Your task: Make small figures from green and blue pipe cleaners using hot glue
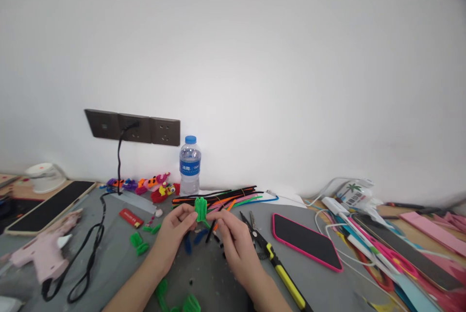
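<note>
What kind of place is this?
Probably a craft worktable: a bundle of coloured pipe cleaners, a pink glue gun and yellow-handled pliers lie around the hands, which hold a green pipe-cleaner piece.

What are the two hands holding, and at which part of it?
Both hold one green pipe-cleaner figure: the left hand pinches its left side, the right hand its lower right side, where a stem sticks out.

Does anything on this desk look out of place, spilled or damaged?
Nothing looks spilled or broken. The hands, left and right, hold a green pipe-cleaner figure. Small green scraps lie loose on the grey mat, and cables tangle at the right.
</note>
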`<state>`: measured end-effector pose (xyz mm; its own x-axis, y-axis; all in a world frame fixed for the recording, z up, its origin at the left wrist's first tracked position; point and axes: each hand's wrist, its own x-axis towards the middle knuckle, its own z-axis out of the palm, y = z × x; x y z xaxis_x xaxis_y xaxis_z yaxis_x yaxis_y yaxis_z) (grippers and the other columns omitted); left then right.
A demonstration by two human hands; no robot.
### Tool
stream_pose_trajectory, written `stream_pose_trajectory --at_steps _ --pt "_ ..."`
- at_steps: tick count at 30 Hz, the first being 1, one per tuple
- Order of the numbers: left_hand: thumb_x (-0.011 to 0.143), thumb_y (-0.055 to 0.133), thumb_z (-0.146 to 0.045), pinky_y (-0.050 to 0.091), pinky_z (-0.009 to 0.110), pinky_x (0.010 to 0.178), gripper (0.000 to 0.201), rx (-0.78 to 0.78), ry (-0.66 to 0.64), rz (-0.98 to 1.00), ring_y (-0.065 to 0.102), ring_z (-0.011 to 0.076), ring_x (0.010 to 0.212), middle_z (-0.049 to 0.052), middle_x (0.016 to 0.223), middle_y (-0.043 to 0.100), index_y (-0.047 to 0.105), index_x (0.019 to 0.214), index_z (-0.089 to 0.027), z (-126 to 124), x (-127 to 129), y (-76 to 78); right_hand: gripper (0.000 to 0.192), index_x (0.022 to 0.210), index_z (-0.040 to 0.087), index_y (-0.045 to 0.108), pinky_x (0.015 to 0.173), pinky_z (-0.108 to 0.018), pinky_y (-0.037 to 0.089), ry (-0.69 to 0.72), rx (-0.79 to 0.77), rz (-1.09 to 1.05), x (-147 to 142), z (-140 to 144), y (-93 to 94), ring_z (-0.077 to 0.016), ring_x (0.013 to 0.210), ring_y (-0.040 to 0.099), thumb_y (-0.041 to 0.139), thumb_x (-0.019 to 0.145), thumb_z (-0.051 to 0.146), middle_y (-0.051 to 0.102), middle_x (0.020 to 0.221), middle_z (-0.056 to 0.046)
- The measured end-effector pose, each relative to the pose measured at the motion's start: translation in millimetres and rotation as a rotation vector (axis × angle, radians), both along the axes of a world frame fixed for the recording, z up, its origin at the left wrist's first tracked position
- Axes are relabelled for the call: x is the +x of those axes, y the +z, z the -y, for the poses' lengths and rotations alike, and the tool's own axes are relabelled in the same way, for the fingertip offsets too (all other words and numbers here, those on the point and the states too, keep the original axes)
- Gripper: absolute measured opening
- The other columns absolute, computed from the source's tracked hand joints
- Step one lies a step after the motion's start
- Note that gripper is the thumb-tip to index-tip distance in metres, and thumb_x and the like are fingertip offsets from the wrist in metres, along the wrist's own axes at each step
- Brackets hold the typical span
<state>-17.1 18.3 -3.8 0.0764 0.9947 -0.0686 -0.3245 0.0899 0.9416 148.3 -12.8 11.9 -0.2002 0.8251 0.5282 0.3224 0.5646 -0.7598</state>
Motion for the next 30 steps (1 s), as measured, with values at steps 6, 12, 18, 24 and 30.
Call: stream_pose_trajectory --at_steps 6,12,18,24,30 --pt "0.063 0.081 -0.045 0.038 0.024 0.06 0.034 0.002 0.017 -0.008 0.045 0.0134 0.061 -0.004 0.06 0.051 0.062 0.071 -0.018 0.5 -0.5 0.2 0.03 0.107 0.021 0.066 0.077 -0.024 0.047 -0.012 0.013 0.004 -0.7 0.3 1.4 -0.0168 0.085 0.064 0.036 0.101 0.024 0.069 0.095 -0.006" --pt "0.062 0.082 -0.045 0.038 0.024 0.059 0.034 0.003 0.022 0.002 0.045 0.0133 0.06 -0.004 0.059 0.051 0.062 0.069 -0.018 0.9 0.6 2.1 0.031 0.109 0.021 0.065 0.078 -0.025 0.048 -0.001 -0.006 0.0 -0.1 0.5 1.5 -0.0177 0.087 0.064 0.036 0.101 0.024 0.068 0.095 -0.007" --pt "0.063 0.081 -0.045 0.038 0.024 0.06 0.034 0.006 0.016 -0.003 0.045 0.0132 0.061 -0.004 0.059 0.052 0.062 0.071 -0.018 0.3 0.0 0.2 0.031 0.108 0.021 0.066 0.079 -0.026 0.047 0.006 -0.005 -0.011 -0.3 0.1 2.8 -0.0183 0.088 0.063 0.035 0.101 0.025 0.068 0.095 -0.007" --pt "0.064 0.081 -0.045 0.037 0.023 0.06 0.034 0.009 0.014 -0.006 0.045 0.0131 0.061 -0.004 0.06 0.051 0.062 0.071 -0.018 0.2 -0.4 -0.8 0.03 0.108 0.022 0.065 0.077 -0.025 0.047 0.001 -0.003 -0.003 -0.1 0.9 2.5 -0.0172 0.086 0.064 0.036 0.101 0.023 0.068 0.093 -0.005" --pt "0.064 0.081 -0.045 0.038 0.024 0.06 0.034 -0.004 0.01 -0.004 0.044 0.0132 0.061 -0.004 0.06 0.05 0.062 0.071 -0.018 1.2 0.3 0.9 0.03 0.108 0.021 0.065 0.078 -0.026 0.048 -0.004 0.008 0.0 0.5 1.0 2.7 -0.0178 0.086 0.064 0.036 0.101 0.024 0.068 0.094 -0.006"
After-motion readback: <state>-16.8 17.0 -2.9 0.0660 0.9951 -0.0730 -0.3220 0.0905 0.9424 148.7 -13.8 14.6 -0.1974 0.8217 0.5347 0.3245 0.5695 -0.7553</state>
